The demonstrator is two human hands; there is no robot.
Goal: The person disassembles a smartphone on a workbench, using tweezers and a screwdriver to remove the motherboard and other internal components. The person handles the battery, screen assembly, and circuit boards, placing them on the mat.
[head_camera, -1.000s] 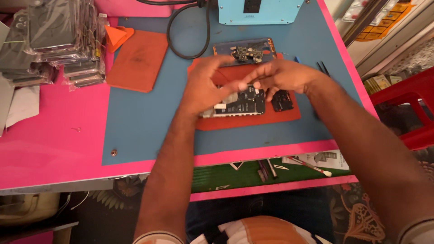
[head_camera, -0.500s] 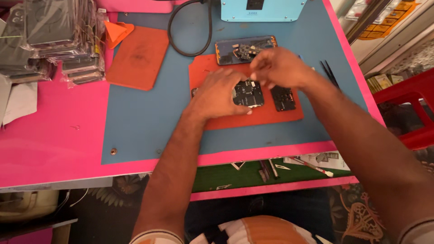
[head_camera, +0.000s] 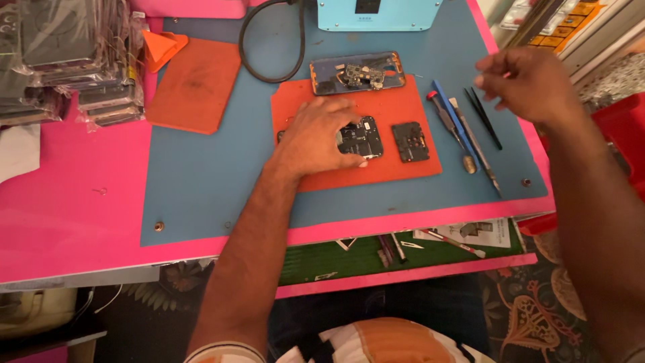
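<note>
My left hand (head_camera: 321,136) lies palm down on the orange mat (head_camera: 396,107), its fingers pressing on a dark circuit board (head_camera: 363,136). A smaller black board piece (head_camera: 410,142) sits just right of it. At the mat's far edge rests an opened phone frame (head_camera: 357,72) with loose parts inside. My right hand (head_camera: 525,82) hovers above the blue mat's right side, fingers loosely curled, over black tweezers (head_camera: 485,115). Whether it pinches something small I cannot tell. A screwdriver (head_camera: 451,124) and a thin metal tool (head_camera: 476,144) lie between the hands.
A blue box-shaped device (head_camera: 378,13) with a black cable (head_camera: 269,50) stands at the back. A second orange mat (head_camera: 196,84) lies left. Bagged phone parts (head_camera: 67,57) are stacked at far left. A lower green shelf (head_camera: 403,245) holds small tools. A red stool (head_camera: 621,128) stands right.
My right hand has left the circuit board and moved up and right toward the tools. My left hand has stayed on the board, which has shifted slightly on the mat.
</note>
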